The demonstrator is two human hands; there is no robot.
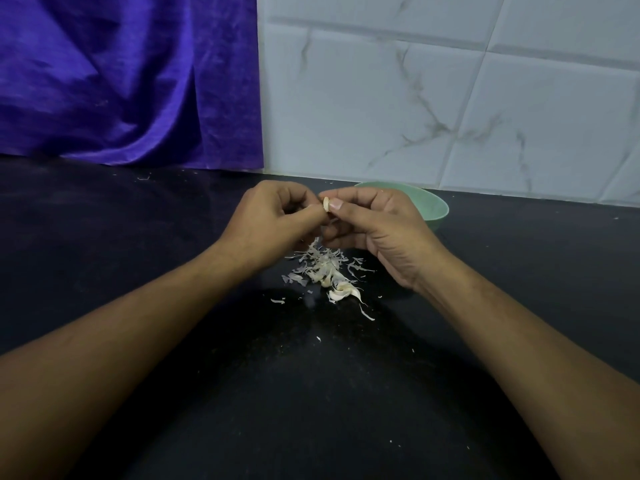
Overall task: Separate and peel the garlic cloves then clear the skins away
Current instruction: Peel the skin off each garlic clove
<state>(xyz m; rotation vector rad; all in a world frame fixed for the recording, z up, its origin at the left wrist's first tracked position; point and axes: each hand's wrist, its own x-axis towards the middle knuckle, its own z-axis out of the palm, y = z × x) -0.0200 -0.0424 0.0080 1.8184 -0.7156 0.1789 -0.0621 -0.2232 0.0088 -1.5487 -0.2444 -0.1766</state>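
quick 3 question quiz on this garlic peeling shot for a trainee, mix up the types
1. True or false: the garlic clove is pinched between the two hands, above the counter.
2. The green bowl sits behind which hand? A: left hand. B: right hand.
3. Fill in: the pile of skins lies on the black ____.
Key: 1 true; 2 B; 3 countertop.

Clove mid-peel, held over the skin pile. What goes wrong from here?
1. The garlic clove is pinched only at the tips of the left hand and right hand; it may slip into the skin pile below and get lost.
2. Loose flakes lie scattered across the dark counter; clearing could miss them.
3. The green bowl sits behind the right hand and might get knocked.
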